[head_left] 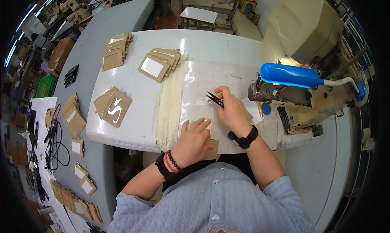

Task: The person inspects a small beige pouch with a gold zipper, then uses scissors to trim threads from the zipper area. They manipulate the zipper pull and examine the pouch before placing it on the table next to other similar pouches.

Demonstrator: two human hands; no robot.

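Note:
Black thread snips [214, 99] are in my right hand [231, 113], their pointed blades angled up and left above the white table. My left hand [194, 140] is by the table's front edge, palm down with its fingers spread. Beside its thumb a tan card holder [211, 149] shows at the edge, partly covered by the hand; whether the thumb presses on it is hidden. Another tan piece [246, 113] shows just right of my right hand, mostly hidden by it.
At the right stands a sewing machine [284, 92] with a blue lamp [290, 75]. Stacks of tan card holders lie on the white table [134, 133], one stack [115, 109] at left. More holders [77, 204] and black cables [55, 139] lie on the grey side table.

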